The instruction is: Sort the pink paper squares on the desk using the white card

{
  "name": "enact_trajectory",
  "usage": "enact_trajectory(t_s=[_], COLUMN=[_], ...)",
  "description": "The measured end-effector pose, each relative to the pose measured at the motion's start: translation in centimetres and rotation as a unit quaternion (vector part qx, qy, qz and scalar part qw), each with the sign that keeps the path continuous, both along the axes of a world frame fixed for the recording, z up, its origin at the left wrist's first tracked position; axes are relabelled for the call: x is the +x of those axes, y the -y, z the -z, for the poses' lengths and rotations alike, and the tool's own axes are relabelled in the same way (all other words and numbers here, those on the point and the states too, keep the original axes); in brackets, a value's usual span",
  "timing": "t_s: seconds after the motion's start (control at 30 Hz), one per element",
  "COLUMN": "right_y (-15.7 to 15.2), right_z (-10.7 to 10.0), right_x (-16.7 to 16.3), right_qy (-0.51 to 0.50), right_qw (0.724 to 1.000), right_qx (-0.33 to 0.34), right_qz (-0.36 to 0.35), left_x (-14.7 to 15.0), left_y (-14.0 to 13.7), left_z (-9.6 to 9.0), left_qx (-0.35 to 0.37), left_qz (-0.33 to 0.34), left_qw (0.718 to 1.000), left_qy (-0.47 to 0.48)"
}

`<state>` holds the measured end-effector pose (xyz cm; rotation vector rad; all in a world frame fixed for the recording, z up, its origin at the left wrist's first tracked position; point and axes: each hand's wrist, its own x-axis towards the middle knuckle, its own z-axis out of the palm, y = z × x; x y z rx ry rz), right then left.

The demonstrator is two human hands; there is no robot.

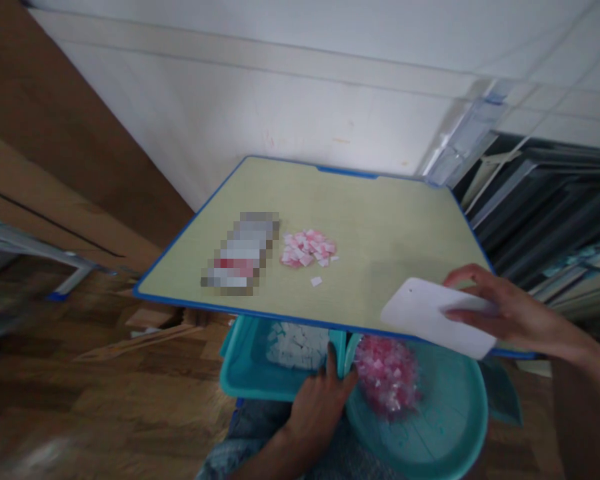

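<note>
My right hand (500, 307) grips a flat white panel with rounded corners (430, 313), fingers closed at its right end. The panel has a tiny dark hole near its upper left corner and is tilted over the table's front right edge. My left hand (320, 403) is open, its index finger stretched over the rim of a teal tray (230, 380) and its thumb towards a round teal basin (473, 427). Small white squares (297, 347) lie in the tray. Pink pieces in shiny clear wrapping (387, 377) fill the basin's left part.
A pale yellow folding table (380, 220) with a blue edge stands against the white wall. On it are a heap of pink and white squares (307, 248), a single white square (317, 281) and a pixelated object (245, 253). Dark flat panels (545, 187) lean at right.
</note>
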<state>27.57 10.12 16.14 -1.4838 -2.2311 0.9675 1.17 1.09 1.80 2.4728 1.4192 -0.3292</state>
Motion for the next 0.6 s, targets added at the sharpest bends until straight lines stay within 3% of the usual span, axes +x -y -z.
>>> enact_trajectory(t_s=[0.1, 0.2, 0.27, 0.4, 0.6], right_y=[-2.6, -6.1, -8.2, -10.7, -10.5], right_z=[-0.2, -0.3, 0.1, 1.5, 3.9], right_x=[-1.2, -3.5, -5.3, -8.2, -9.2], right_qy=[-0.076, -0.114, -0.128, -0.125, -0.108], right_qw=[0.996, 0.988, 0.984, 0.990, 0.993], right_qx=[-0.012, 0.090, 0.111, 0.069, 0.042], right_qz=[0.054, 0.060, 0.050, 0.013, -0.017], left_x=[0.1, 0.1, 0.1, 0.1, 0.1], left_y=[0.1, 0.1, 0.1, 0.1, 0.2], left_z=[-0.1, -0.1, 0.0, 0.3, 0.5], left_qx=[0.005, 0.012, 0.011, -0.005, -0.005], left_qz=[-0.004, -0.007, -0.007, -0.003, -0.006], left_qw=[1.000, 1.000, 1.000, 1.000, 1.000], left_qy=[0.004, 0.010, 0.008, 0.003, 0.004])
